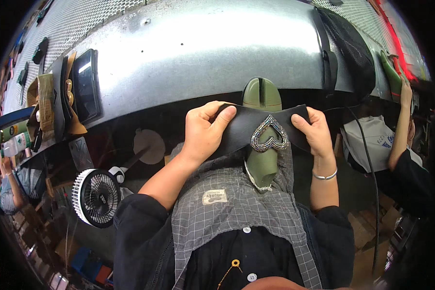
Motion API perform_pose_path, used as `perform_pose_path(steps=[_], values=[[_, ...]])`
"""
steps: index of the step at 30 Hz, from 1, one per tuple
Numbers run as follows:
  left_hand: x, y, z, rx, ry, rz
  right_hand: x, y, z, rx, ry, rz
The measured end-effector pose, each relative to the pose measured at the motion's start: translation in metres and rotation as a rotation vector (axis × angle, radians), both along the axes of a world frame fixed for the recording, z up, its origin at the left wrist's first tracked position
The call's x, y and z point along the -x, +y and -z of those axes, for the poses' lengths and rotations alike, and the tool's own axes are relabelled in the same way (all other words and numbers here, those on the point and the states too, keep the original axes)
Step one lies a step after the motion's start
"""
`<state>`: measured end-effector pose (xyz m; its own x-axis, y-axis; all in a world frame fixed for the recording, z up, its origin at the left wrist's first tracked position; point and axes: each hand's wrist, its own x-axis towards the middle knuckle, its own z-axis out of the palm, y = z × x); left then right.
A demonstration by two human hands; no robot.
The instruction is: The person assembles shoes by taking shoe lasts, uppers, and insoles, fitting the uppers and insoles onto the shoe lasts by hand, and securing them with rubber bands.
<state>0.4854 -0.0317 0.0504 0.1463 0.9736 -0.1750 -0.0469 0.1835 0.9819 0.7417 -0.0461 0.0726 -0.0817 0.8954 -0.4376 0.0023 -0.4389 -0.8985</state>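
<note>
A green shoe last (pixel 263 169) points away from me, its toe at the metal bench's edge and its heel over my lap. Across it lies a black shoe upper strap (pixel 239 126) with a heart-shaped rhinestone ornament (pixel 256 140); green shows through the heart's opening. My left hand (pixel 205 128) pinches the strap's left end, thumb on top. At the opposite end, my right hand (pixel 314 130) grips the strap the same way, with a silver bangle on the wrist. The strap looks stretched between both hands. Pale ragged material rims the last's heel.
A metal bench (pixel 203 63) with a mesh belt beyond it spans the far side. A dark tablet (pixel 86 82) and a black mesh bag (pixel 348 53) lie on it. A fan (pixel 96 198) stands at left; a black cable (pixel 367 164) hangs at right. Co-workers' arms show at both sides.
</note>
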Motion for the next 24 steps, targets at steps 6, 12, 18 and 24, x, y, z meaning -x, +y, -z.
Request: perform_pose_path(steps=[6,12,18,24], values=[[-0.002,0.003,0.020,-0.151,0.210,-0.025,0.033,-0.007,0.013,-0.129,-0.044,0.161],[-0.004,0.006,0.034,0.156,-0.155,0.020,0.032,-0.020,0.031,-0.092,0.057,0.189],[-0.008,0.006,0.033,0.414,-0.435,0.027,0.053,-0.028,0.033,-0.057,0.263,0.412],[-0.008,0.023,0.000,0.158,-0.393,0.345,0.057,-0.023,0.018,0.070,0.462,0.465]])
